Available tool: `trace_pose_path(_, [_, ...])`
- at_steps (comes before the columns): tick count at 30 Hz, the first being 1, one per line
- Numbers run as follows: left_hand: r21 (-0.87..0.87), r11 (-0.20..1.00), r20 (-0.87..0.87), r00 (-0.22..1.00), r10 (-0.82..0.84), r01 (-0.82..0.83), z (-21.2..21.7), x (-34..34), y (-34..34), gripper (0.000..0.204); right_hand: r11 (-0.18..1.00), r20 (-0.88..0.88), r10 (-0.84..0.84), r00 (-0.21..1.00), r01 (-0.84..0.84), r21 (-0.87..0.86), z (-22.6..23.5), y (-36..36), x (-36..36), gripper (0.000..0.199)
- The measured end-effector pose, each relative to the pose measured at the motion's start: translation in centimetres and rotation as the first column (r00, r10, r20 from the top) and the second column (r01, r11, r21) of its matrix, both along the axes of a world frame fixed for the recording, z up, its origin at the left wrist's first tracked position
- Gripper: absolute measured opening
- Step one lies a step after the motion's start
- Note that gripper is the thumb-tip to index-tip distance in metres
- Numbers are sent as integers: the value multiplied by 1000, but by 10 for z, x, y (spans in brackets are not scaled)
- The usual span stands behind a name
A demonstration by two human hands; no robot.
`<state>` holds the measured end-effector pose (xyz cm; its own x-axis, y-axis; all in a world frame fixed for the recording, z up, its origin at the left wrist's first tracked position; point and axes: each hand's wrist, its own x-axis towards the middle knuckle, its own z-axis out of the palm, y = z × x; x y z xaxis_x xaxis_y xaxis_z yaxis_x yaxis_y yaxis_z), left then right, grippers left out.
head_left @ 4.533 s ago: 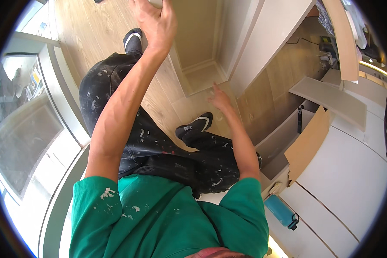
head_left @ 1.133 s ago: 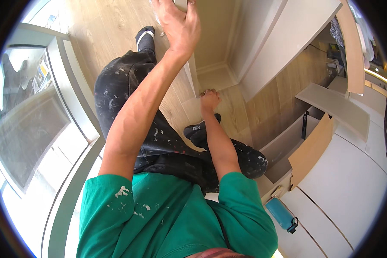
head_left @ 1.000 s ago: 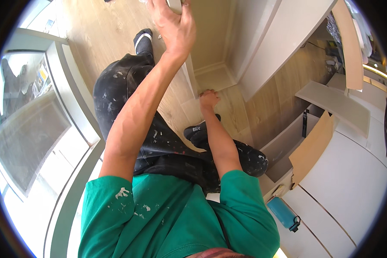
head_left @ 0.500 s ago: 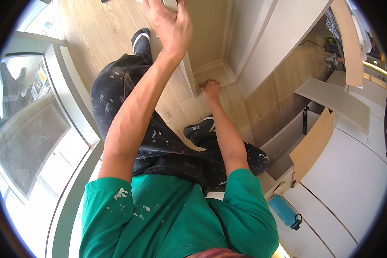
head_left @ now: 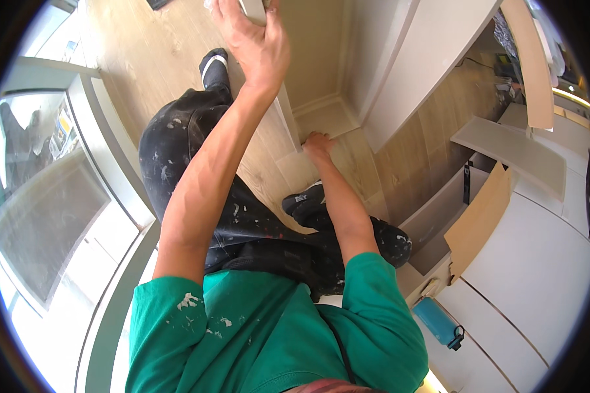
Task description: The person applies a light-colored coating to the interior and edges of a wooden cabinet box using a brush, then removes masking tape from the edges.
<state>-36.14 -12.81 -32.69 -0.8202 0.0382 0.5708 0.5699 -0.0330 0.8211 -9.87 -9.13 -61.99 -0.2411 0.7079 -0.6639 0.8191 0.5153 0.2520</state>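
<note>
A narrow white panel (head_left: 287,118) stands on edge, running from the top of the view down to the wood floor. My left hand (head_left: 250,40) is raised and closed around its upper end. At the panel's foot, my right hand (head_left: 316,143) reaches down with its fingers curled against the lower end, close to the white skirting in the corner. I crouch in a green shirt and paint-spattered black trousers (head_left: 242,223). One dark shoe (head_left: 303,200) sits just below my right hand, the other (head_left: 213,64) farther off near the panel's upper part.
A large window (head_left: 46,216) with a grey frame fills the left. White cabinet fronts (head_left: 537,262), a loose white board (head_left: 511,154) and a brown cardboard piece (head_left: 482,219) lie to the right. A blue bottle (head_left: 439,322) stands near my right shoulder.
Both hands stay on the panel. My right hand has shifted slightly along the panel's foot, and the view has tilted a little.
</note>
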Motion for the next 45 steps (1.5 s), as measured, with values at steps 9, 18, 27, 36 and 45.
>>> trace_pose_path(9, [32, 999, 53, 998, -30, 28, -5, 6, 6, 46, 900, -389, -411, 825, 299, -316, -9, 42, -21, 42])
trace_pose_path(18, [5, 992, 166, 978, -126, 127, 4, 9, 1, 60, 583, -590, -792, 159, 483, -653, -32, 76, -43, 46])
trace_pose_path(27, [-26, 994, 145, 984, -105, 110, -3, 4, -5, 57, 780, -814, -551, 187, 464, -421, 12, 87, -3, 21])
trace_pose_path(36, [-27, 1000, 71, 997, -8, 10, -7, 2, 2, 48, 464, -668, -510, -543, 480, -744, -24, 91, -18, 19])
trace_pose_path(45, [-69, 998, 118, 993, 3, 6, -9, 4, 2, 45, 976, -718, 8, 696, 151, 157, -43, 67, -29, 48])
